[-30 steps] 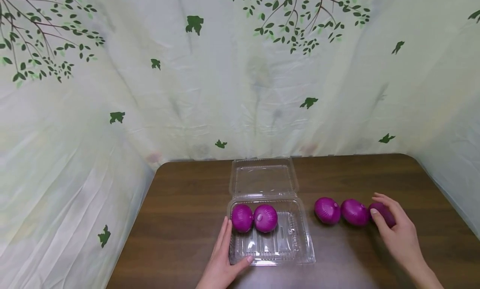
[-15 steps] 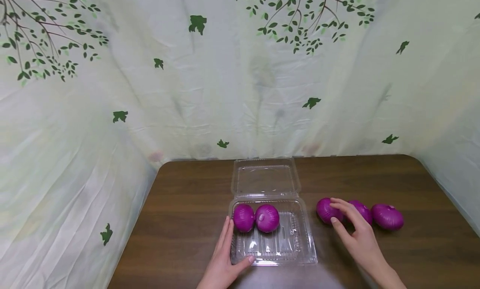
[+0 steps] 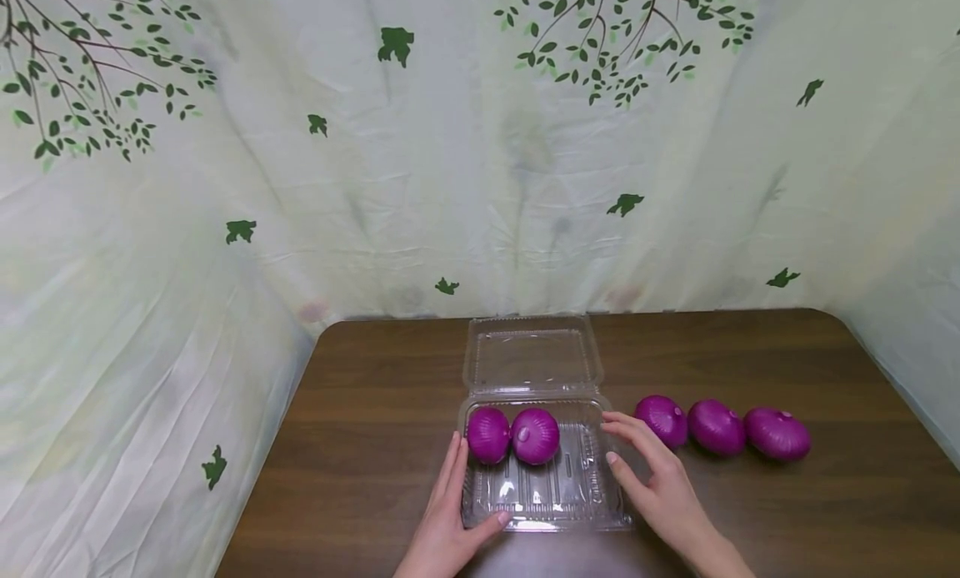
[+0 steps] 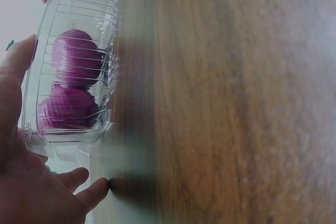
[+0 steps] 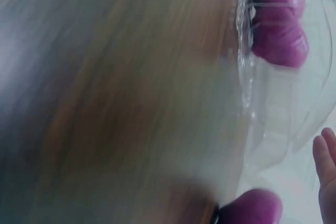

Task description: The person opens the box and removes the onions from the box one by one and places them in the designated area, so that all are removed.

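Observation:
Two purple onions [image 3: 536,436] sit side by side in the back left of a clear plastic clamshell container [image 3: 525,524], whose lid [image 3: 531,357] lies folded back. My left hand [image 3: 450,515] rests at the container's front left corner, fingers straight along the left wall, thumb touching the front rim. In the left wrist view the thumb is over the rim and some fingers reach past the wall. My right hand [image 3: 660,482] holds nothing, its fingertips at or just above the container's right edge. Three purple onions [image 3: 717,428] stand in a row on the table to its right.
The brown wooden table [image 3: 382,428] has rounded far corners. A pale cloth backdrop [image 3: 525,228] with printed leaves and branches hangs behind it and at both sides. The right wrist view is blurred.
My right hand has left the rightmost onion, passed left over the other two, and come to the container's right edge. The onions on the table and my left hand keep their places.

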A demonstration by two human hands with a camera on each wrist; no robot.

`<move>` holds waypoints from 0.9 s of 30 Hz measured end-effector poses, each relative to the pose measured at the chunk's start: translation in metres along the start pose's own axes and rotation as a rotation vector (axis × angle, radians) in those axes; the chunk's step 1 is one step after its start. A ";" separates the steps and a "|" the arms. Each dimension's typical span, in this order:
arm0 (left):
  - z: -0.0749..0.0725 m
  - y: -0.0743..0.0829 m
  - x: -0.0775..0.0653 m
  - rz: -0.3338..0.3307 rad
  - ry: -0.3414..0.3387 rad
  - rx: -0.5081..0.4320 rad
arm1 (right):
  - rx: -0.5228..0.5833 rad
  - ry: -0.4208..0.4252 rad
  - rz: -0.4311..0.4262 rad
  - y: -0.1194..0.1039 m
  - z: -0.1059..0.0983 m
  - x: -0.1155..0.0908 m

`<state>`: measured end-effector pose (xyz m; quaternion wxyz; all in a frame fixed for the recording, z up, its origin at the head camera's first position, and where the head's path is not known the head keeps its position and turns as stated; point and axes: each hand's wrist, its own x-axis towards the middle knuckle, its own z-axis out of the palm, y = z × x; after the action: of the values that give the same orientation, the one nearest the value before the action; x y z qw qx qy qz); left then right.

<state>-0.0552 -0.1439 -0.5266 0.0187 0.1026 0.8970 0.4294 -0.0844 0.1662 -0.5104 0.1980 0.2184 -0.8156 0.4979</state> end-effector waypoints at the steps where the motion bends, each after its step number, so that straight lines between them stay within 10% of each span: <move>1: 0.000 0.000 0.000 -0.002 -0.001 0.001 | 0.003 -0.012 -0.001 -0.002 0.002 0.001; 9: 0.000 0.000 0.000 -0.006 -0.005 -0.002 | 0.085 -0.097 -0.016 -0.014 0.025 0.012; 27: 0.001 0.000 0.000 0.003 0.004 -0.011 | 0.062 -0.241 0.334 -0.021 0.062 0.036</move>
<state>-0.0553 -0.1431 -0.5271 0.0166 0.1032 0.8945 0.4347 -0.1089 0.0961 -0.5023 0.0069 0.1443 -0.8426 0.5189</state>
